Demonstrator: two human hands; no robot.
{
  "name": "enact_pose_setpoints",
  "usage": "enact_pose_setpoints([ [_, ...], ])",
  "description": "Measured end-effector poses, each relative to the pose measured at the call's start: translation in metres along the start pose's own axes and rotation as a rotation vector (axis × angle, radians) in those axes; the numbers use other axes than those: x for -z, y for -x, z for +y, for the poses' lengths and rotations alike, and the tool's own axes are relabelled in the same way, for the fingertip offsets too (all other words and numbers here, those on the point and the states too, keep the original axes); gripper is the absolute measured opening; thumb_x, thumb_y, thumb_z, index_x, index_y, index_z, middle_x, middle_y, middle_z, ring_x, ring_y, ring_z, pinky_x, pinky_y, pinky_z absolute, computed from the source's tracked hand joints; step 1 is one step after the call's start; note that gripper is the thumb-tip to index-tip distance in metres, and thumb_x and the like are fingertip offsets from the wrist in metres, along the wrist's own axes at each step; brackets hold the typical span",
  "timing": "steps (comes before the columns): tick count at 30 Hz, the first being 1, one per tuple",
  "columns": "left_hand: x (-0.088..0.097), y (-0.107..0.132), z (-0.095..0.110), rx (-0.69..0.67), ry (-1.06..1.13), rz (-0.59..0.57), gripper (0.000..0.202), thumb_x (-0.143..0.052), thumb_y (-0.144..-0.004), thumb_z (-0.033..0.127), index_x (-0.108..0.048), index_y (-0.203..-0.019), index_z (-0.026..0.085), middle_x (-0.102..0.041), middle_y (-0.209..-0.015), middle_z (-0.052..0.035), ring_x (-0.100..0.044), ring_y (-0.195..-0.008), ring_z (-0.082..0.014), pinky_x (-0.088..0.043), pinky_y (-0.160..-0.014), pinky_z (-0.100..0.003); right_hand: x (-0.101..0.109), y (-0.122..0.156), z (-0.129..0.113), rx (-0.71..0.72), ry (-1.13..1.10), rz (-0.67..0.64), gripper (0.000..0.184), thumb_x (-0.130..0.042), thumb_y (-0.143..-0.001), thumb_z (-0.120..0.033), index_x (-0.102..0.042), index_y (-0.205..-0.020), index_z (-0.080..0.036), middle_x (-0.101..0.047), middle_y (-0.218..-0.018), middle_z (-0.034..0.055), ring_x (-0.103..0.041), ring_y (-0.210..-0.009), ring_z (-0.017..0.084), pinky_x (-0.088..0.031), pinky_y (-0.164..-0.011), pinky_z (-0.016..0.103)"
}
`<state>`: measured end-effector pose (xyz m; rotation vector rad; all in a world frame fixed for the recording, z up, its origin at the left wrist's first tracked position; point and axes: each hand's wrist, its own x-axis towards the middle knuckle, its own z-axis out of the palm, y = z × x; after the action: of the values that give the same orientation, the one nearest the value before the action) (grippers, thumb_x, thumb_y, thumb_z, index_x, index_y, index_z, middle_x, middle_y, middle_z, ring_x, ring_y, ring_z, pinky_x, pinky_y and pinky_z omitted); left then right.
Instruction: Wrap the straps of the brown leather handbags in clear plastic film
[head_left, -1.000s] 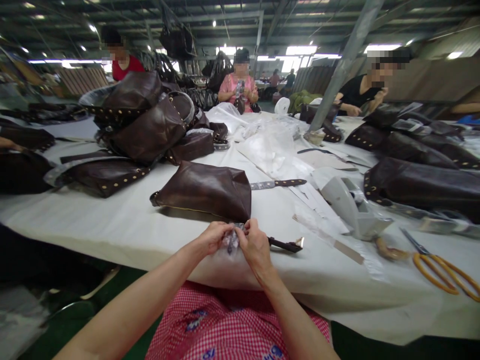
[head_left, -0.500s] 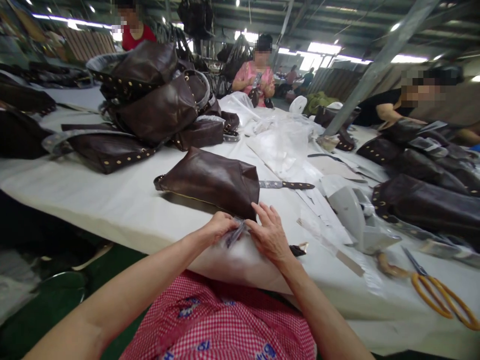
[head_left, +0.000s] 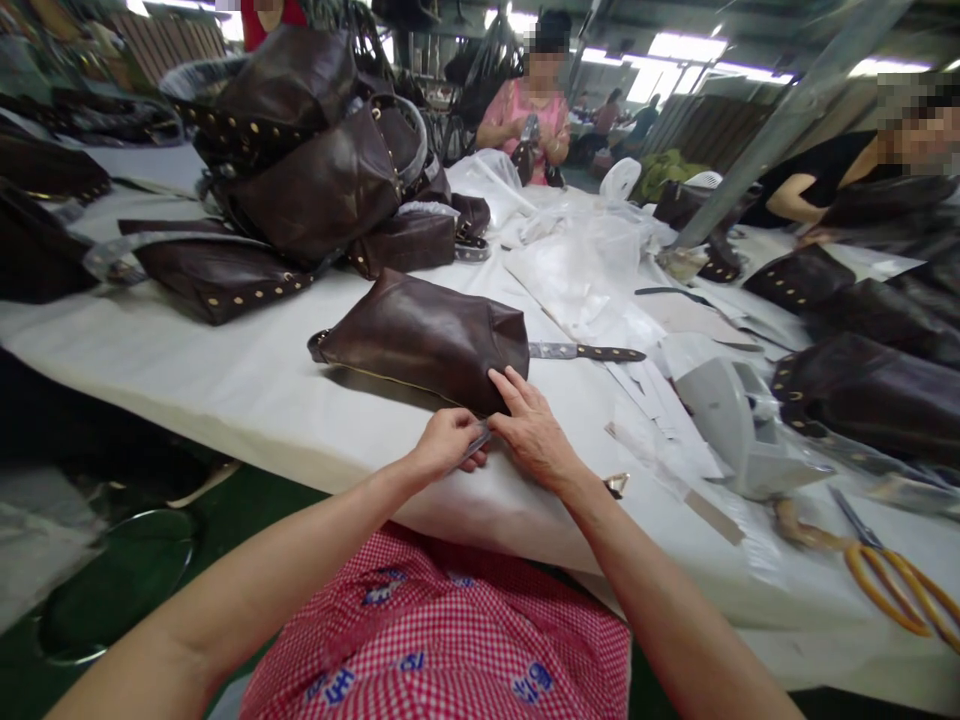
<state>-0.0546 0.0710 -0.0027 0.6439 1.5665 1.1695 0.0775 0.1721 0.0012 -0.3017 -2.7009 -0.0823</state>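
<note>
A dark brown leather handbag (head_left: 427, 335) lies on its side in front of me, with a studded strap (head_left: 611, 353) sticking out from its right end. By the near right corner, my left hand (head_left: 446, 442) is closed in a pinch on a strip wrapped in clear plastic (head_left: 480, 436). My right hand (head_left: 532, 432) grips that corner: the fingertips lie on the leather and the thumb is at the lower edge, beside the strip. What is under the right palm is hidden.
More brown bags (head_left: 315, 190) are piled at back left, others (head_left: 877, 390) at right. Yellow-handled scissors (head_left: 892, 590), a grey-white tape dispenser (head_left: 731, 430) and plastic sheets (head_left: 577, 270) lie on the white table (head_left: 247, 400). A slanted metal post (head_left: 780, 130) and co-workers stand beyond.
My right fingers, raised before, now lie on the bag's corner. My left hand has turned and closed further around the plastic-wrapped strip. The view has tilted slightly downward.
</note>
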Motion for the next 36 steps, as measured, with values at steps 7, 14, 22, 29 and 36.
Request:
enact_pose_setpoints([
  [7,-0.001,0.000,-0.009,-0.202,-0.167,0.056,0.005,-0.061,-0.075,0.013,-0.059,-0.072,0.016,-0.062,-0.058,0.0017,-0.061,-0.050,-0.0110,-0.044,-0.044,-0.017,-0.002,-0.002,0.001,-0.010,-0.069,-0.009,0.011,-0.061,-0.084,-0.011,-0.065,-0.074,-0.014,-0.037,-0.150,0.0188,-0.031,-0.140,0.036,-0.033,-0.109,0.057],
  [14,-0.002,0.008,-0.006,-0.345,-0.267,0.057,0.012,-0.051,-0.078,0.009,-0.057,-0.072,0.018,-0.062,-0.061,0.0023,-0.060,-0.052,-0.0101,-0.043,-0.049,-0.018,0.008,-0.006,0.014,-0.030,-0.297,0.066,0.017,-0.062,-0.083,-0.014,-0.067,-0.100,-0.015,-0.049,-0.139,0.0198,-0.048,-0.128,0.028,-0.044,-0.103,0.046],
  [22,-0.006,0.014,-0.003,-0.416,-0.460,0.120,0.016,-0.049,-0.078,0.008,-0.058,-0.072,0.019,-0.061,-0.059,0.0023,-0.058,-0.054,-0.0119,-0.042,-0.057,-0.020,0.016,-0.015,0.013,0.046,-0.158,0.003,0.010,-0.064,-0.083,-0.013,-0.072,-0.080,-0.019,-0.046,-0.143,0.0142,-0.046,-0.128,0.032,-0.044,-0.101,0.050],
  [29,-0.005,0.011,0.004,-0.358,-0.473,0.102,0.017,-0.051,-0.072,0.005,-0.058,-0.068,0.020,-0.063,-0.064,0.0005,-0.057,-0.059,-0.0145,-0.040,-0.060,-0.022,0.006,-0.003,0.016,0.135,-0.108,0.035,0.023,-0.048,-0.088,-0.002,-0.068,-0.085,-0.015,-0.050,-0.139,0.0181,-0.045,-0.131,0.031,-0.043,-0.102,0.054],
  [36,-0.006,0.005,0.008,-0.124,-0.299,-0.032,0.020,-0.053,-0.073,0.009,-0.051,-0.055,0.018,-0.048,-0.049,0.0026,-0.041,-0.043,-0.0095,-0.028,-0.044,-0.020,-0.002,0.013,0.011,0.190,-0.083,0.063,0.019,-0.052,-0.092,-0.012,-0.067,-0.082,-0.017,-0.053,-0.137,0.0153,-0.043,-0.133,0.030,-0.035,-0.106,0.061],
])
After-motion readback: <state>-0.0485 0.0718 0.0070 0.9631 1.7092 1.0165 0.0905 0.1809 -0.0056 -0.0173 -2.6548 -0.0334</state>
